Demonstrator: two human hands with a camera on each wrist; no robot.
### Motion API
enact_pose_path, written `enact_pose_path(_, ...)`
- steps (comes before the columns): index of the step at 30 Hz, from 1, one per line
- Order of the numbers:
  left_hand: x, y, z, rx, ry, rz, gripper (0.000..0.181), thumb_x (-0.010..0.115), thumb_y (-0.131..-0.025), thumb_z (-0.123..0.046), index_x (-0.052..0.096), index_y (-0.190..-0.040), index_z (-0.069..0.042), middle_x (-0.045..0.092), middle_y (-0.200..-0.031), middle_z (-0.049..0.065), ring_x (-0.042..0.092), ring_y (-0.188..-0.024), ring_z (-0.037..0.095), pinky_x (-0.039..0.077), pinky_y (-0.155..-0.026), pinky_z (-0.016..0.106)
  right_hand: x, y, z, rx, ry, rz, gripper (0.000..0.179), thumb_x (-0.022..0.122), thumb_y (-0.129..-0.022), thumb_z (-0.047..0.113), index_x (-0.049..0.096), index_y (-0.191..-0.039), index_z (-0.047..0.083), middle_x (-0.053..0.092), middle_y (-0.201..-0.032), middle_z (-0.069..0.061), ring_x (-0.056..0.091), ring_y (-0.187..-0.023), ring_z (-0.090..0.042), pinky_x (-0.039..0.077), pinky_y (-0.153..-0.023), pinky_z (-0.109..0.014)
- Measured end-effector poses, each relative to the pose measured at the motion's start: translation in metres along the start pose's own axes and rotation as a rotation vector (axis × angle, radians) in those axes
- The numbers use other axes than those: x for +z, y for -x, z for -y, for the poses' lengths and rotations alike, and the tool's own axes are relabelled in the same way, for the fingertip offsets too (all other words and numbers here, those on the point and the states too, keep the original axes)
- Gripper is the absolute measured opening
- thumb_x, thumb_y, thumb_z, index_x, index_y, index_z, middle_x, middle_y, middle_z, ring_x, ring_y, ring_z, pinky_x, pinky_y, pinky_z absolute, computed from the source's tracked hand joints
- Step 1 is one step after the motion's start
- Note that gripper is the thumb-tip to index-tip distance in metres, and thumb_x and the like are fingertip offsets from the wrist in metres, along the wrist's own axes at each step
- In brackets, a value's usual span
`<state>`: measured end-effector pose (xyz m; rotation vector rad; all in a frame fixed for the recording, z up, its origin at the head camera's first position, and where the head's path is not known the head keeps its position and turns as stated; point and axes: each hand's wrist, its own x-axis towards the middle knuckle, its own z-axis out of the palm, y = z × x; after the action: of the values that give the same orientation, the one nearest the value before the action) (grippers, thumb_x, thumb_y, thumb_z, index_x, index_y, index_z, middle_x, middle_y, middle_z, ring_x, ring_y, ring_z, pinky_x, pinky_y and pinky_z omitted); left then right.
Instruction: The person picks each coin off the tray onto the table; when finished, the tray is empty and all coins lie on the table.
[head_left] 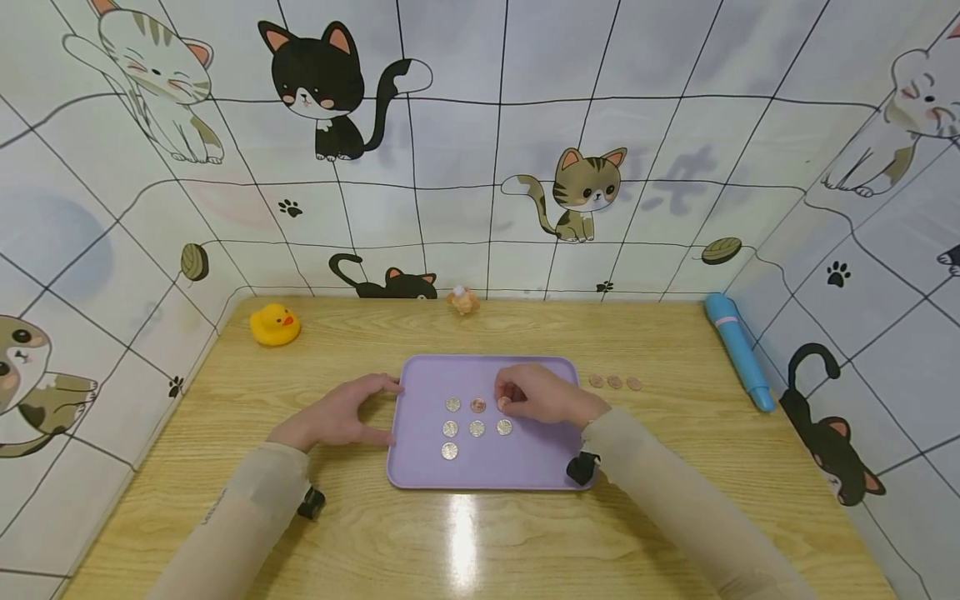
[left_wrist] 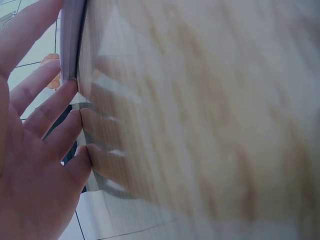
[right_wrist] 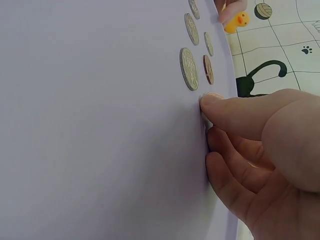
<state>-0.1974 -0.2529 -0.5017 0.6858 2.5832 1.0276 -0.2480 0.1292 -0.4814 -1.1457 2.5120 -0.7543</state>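
On the lilac tray [head_left: 525, 467], my right hand [head_left: 546, 395] pinches a copper coin [head_left: 503, 403] between thumb and fingers, low against the surface. Left of it lies another copper coin [head_left: 477, 405], in one row with a silver coin [head_left: 452, 404]. Several more silver coins lie nearer to me, among them the one [right_wrist: 189, 69] closest to my thumb in the right wrist view. My left hand [head_left: 337, 414] touches the tray's left edge, its thumb and fingers spread. In the left wrist view those fingers [left_wrist: 62, 137] reach along the tabletop beside the tray's side.
Three copper coins [head_left: 615, 382] lie in a row on the wooden table [head_left: 360, 533], right of the tray. A yellow rubber duck [head_left: 275, 325] sits at the back left, a small tan figure [head_left: 462, 301] at the back middle, a blue tube-shaped object [head_left: 738, 352] at the right edge.
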Motion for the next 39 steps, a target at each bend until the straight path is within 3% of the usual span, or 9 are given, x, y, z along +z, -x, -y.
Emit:
enact_pose_path(9, 0.0, 0.0, -0.001, 0.006, -0.001, 0.003, 0.075, 0.093, -0.078, -0.042, 0.06, -0.141, -0.019, 0.051, -0.159, 0.009, 0.043, -0.148, 0.039, 0.029, -0.123, 0.064, 0.0, 0.004, -0.003, 0.013, -0.103, -0.026, 0.009, 0.078, -0.095, 0.009, 0.07, -0.094, 0.012, 0.072, -0.087, 0.003, 0.064, -0.082, -0.007, 0.058, -0.078, -0.029)
enact_pose_path(24, 0.001, -0.001, 0.0, 0.016, -0.003, 0.003, 0.074, 0.093, -0.078, -0.043, 0.06, -0.14, -0.02, 0.053, -0.157, 0.007, 0.044, -0.148, 0.037, 0.029, -0.124, 0.063, -0.007, 0.014, -0.006, 0.063, -0.147, -0.052, 0.009, 0.079, -0.096, 0.018, 0.072, -0.1, 0.013, 0.076, -0.095, 0.004, 0.069, -0.091, -0.009, 0.059, -0.084, -0.029)
enact_pose_path(29, 0.001, 0.0, 0.0, 0.016, -0.002, 0.004, 0.075, 0.093, -0.078, -0.043, 0.06, -0.141, -0.02, 0.053, -0.157, 0.007, 0.044, -0.148, 0.037, 0.029, -0.124, 0.063, -0.009, 0.02, -0.013, 0.068, -0.131, -0.084, 0.01, 0.079, -0.095, 0.022, 0.073, -0.099, 0.015, 0.075, -0.094, 0.007, 0.069, -0.089, -0.008, 0.059, -0.083, -0.028)
enact_pose_path(39, 0.001, 0.0, -0.001, 0.017, -0.002, 0.002, 0.075, 0.093, -0.078, -0.04, 0.059, -0.141, -0.018, 0.052, -0.158, 0.01, 0.043, -0.148, 0.038, 0.029, -0.124, 0.063, -0.023, 0.041, -0.027, 0.116, -0.219, -0.105, 0.008, 0.078, -0.097, 0.021, 0.075, -0.102, 0.016, 0.074, -0.096, 0.007, 0.068, -0.091, -0.012, 0.059, -0.085, -0.032)
